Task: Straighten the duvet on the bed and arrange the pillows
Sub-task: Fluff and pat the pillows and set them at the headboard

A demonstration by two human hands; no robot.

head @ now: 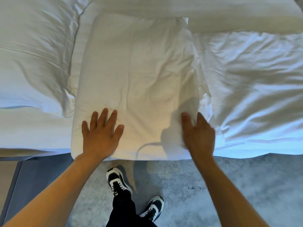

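A white pillow [137,76] lies lengthwise across the bed in front of me, its near end at the mattress edge. My left hand [100,135] rests flat on its near left corner, fingers spread. On the pillow's near right corner my right hand [199,136] is blurred, with the thumb on top of the fabric and the fingers around the edge. A second, larger white pillow [32,51] with piped edges lies to the left, touching the first. The crumpled white duvet [252,82] covers the bed to the right.
Another white pillow or folded bedding [213,10] lies across the far side. Below the bed edge is grey carpet [229,185], with my two black-and-white shoes [118,179]. A grey and beige piece of furniture [19,174] stands at the lower left.
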